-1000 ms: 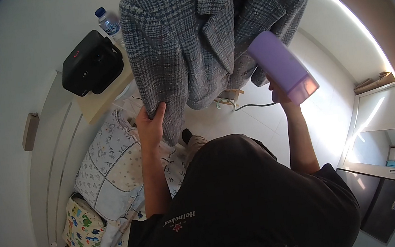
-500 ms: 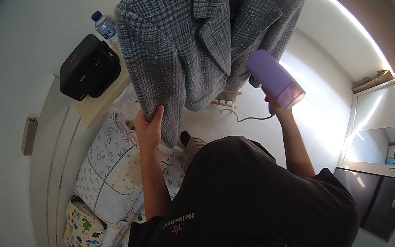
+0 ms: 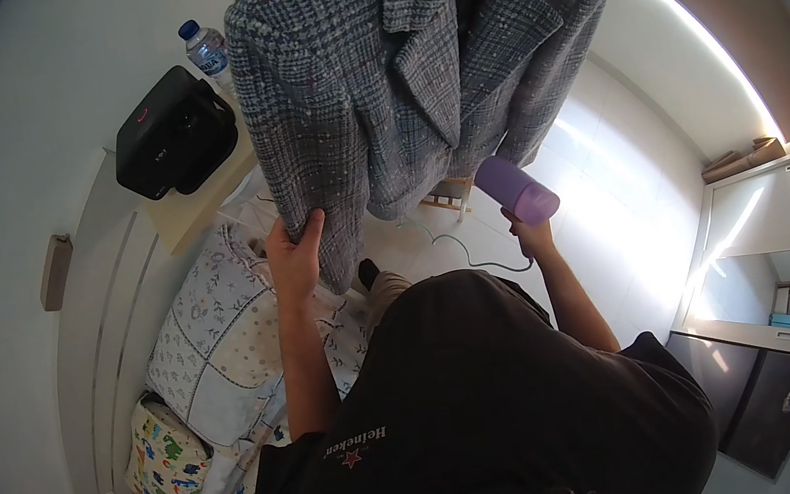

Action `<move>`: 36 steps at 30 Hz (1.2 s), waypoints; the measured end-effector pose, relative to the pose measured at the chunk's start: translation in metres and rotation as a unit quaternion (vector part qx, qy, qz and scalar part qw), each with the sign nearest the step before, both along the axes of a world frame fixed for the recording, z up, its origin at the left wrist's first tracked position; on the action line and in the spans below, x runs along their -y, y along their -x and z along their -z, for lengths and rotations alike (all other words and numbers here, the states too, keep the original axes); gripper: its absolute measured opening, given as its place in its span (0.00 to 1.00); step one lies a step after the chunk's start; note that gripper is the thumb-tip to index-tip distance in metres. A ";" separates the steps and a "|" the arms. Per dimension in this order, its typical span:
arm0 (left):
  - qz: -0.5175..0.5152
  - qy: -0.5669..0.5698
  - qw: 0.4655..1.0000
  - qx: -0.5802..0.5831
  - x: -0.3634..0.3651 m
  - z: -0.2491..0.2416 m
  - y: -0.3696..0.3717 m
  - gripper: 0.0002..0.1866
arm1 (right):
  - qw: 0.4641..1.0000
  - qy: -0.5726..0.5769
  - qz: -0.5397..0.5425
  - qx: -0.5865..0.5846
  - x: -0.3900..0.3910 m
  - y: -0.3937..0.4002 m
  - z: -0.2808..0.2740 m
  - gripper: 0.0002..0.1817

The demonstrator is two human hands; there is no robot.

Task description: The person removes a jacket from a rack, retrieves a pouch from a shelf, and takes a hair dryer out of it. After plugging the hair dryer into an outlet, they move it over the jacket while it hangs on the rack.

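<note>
A grey-blue tweed jacket [image 3: 312,87] hangs in front of me, with a thin bar of its hanger showing at the open collar. My left hand [image 3: 296,261] pinches the lower end of its sleeve [image 3: 339,240] at the left, thumb on the front and fingers behind. In my right hand [image 3: 532,234] is a purple handheld garment steamer [image 3: 512,186], its head tilted up and left toward the jacket's lower hem. The fingers are wrapped round the handle, partly hidden by the steamer's body. A grey cord [image 3: 478,266] runs from the handle down to the left.
Left of the jacket, a black boxy device [image 3: 173,137] and a water bottle [image 3: 206,49] stand on a pale shelf [image 3: 184,216]. Below lies a bed with a patterned quilt [image 3: 217,343] and a dinosaur-print pillow [image 3: 168,461]. A small wooden stool [image 3: 448,196] stands behind the jacket. Cabinets [image 3: 763,205] line the right.
My right hand has brought the steamer left and slightly down, closer to the jacket's middle, and its cord has shifted along. My left hand keeps its hold on the sleeve.
</note>
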State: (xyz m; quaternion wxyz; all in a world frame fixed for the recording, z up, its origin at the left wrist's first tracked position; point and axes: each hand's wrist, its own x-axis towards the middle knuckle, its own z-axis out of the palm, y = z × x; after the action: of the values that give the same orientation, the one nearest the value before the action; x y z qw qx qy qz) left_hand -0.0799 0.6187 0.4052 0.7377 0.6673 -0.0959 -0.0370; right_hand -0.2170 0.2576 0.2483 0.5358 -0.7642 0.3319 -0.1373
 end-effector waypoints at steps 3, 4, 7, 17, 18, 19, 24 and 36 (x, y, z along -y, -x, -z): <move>-0.003 0.001 1.000 0.002 0.000 0.000 0.001 0.10 | 0.999 0.004 -0.007 -0.046 0.005 0.005 0.019 0.16; -0.002 0.001 1.000 0.005 0.000 0.000 0.000 0.10 | 0.999 0.003 -0.007 -0.047 0.005 0.006 0.024 0.16; -0.004 0.001 1.000 0.004 0.000 0.000 0.001 0.10 | 0.998 -0.024 0.010 -0.065 0.007 0.009 0.035 0.15; 0.002 -0.006 1.000 0.003 0.000 0.000 0.000 0.10 | 0.996 -0.048 0.041 -0.056 0.022 0.010 0.024 0.16; 0.000 -0.006 1.000 0.004 0.000 0.000 0.000 0.10 | 0.997 -0.038 0.050 -0.037 0.022 0.008 0.017 0.14; -0.003 -0.007 1.000 0.005 0.000 0.001 0.000 0.10 | 0.997 -0.037 0.050 -0.037 0.024 0.006 0.011 0.14; -0.003 -0.009 1.000 0.010 -0.001 0.004 -0.002 0.10 | 0.999 0.001 0.051 -0.007 0.027 -0.008 -0.032 0.14; -0.003 0.004 1.000 0.002 -0.001 0.004 0.000 0.10 | 0.988 0.063 0.037 0.133 0.037 -0.039 -0.135 0.10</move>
State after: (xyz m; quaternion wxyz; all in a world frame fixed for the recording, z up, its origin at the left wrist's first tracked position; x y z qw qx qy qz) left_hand -0.0802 0.6195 0.4016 0.7400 0.6650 -0.0957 -0.0330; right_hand -0.1780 0.2203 0.3834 0.5204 -0.7585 0.2762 -0.2785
